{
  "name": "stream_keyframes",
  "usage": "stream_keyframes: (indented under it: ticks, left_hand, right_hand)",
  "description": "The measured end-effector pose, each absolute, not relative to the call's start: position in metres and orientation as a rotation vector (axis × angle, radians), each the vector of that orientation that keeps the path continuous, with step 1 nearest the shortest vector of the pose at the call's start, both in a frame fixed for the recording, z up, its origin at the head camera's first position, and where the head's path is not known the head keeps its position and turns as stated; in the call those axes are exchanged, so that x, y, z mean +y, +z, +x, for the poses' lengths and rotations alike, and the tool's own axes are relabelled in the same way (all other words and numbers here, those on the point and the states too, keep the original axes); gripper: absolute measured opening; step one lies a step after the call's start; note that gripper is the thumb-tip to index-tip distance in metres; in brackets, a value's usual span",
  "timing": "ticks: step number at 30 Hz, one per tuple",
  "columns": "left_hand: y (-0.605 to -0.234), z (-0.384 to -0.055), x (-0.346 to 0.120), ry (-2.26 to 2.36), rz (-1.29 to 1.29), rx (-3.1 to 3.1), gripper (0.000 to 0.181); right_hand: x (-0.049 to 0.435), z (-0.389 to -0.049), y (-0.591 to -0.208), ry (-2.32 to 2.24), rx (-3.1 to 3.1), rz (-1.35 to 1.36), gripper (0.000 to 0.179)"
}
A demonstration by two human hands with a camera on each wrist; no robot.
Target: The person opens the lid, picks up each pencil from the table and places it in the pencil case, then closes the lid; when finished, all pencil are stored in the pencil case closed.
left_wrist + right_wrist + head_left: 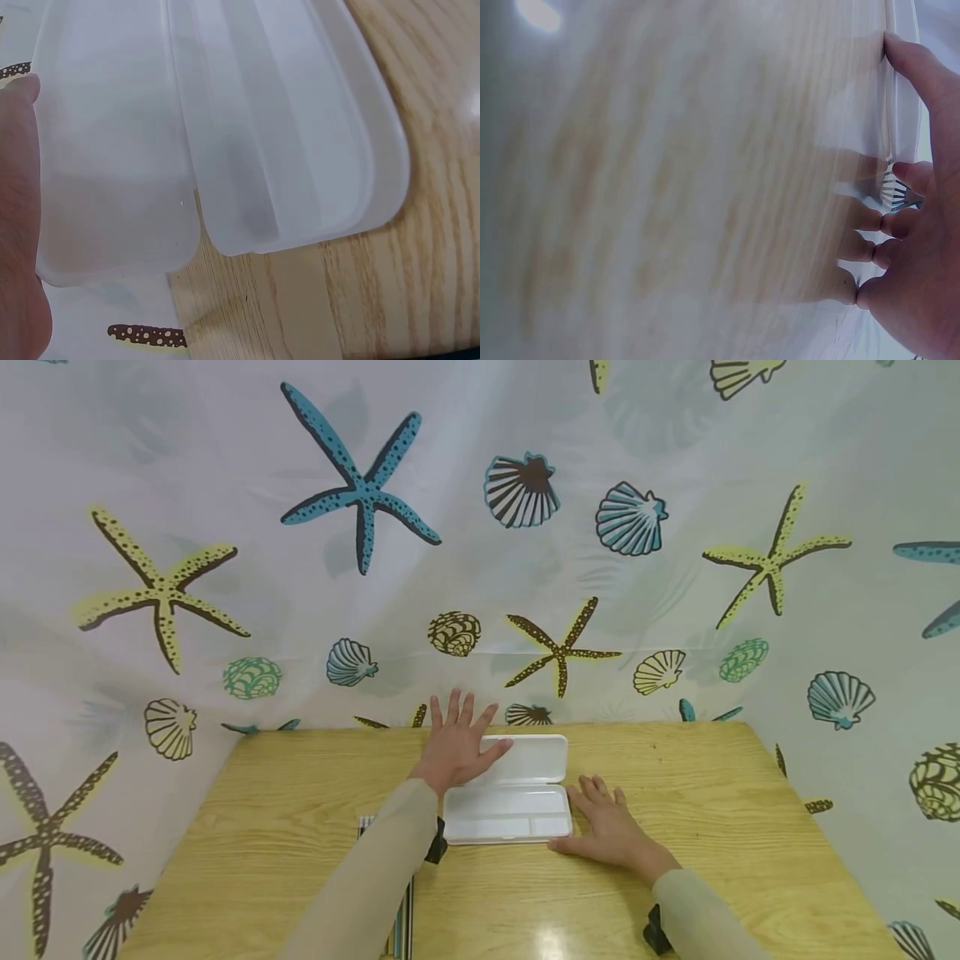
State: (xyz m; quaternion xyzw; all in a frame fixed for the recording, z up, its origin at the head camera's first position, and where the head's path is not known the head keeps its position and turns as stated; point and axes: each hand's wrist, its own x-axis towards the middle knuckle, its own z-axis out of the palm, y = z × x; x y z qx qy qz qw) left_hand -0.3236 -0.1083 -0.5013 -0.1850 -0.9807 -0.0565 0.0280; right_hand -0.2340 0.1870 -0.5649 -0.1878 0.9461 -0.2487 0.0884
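Note:
An open white pencil case [507, 813] lies on the wooden table, its hinged lid [536, 758] folded back toward the curtain. Inside its lower tray run a long divider and a short cross divider; nothing lies in it. My left hand [459, 745] is spread over the left end of the lid, thumb pointing right across it. In the left wrist view, the thumb [21, 90] is right at the lid's outer edge. My right hand [609, 828] rests at the tray's right end, fingers spread, with the thumb [915, 64] at the near corner.
Several slim pencil-like sticks [408, 914] lie left of the case, partly hidden under my left sleeve [367, 881]. A white curtain [465, 568] printed with starfish and shells hangs behind the table [285, 827] and along its sides.

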Motion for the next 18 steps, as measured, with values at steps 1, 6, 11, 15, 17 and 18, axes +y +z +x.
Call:
stream_keyframes:
  ticks: [1,6,11,15,17,18]
  left_hand:
    - [-0.5009,-0.3245,-0.1078,-0.180,-0.573,-3.031,0.084]
    - [-0.5020,-0.3292,-0.1076,-0.197,-0.572,-3.044,0.083]
    - [-0.5046,-0.3330,-0.1080,-0.186,-0.564,-3.054,0.084]
    - [-0.5046,-0.3336,-0.1073,-0.185,-0.564,-3.060,0.083]
    - [-0.5038,-0.3335,-0.1069,-0.196,-0.573,-3.058,0.082]
    - [-0.5036,-0.3333,-0.1067,-0.196,-0.579,-3.059,0.083]
  right_hand:
    - [0.1874,-0.2338,-0.5646,-0.741,2.817,-0.562,0.104]
    - [0.1882,-0.2338,-0.5650,-0.739,2.816,-0.570,0.104]
    - [0.1871,-0.2340,-0.5644,-0.742,2.814,-0.573,0.102]
    - [0.1870,-0.2341,-0.5643,-0.731,2.818,-0.573,0.102]
    - [0.1871,-0.2342,-0.5645,-0.727,2.820,-0.570,0.102]
    - [0.1873,-0.2342,-0.5647,-0.723,2.820,-0.569,0.102]
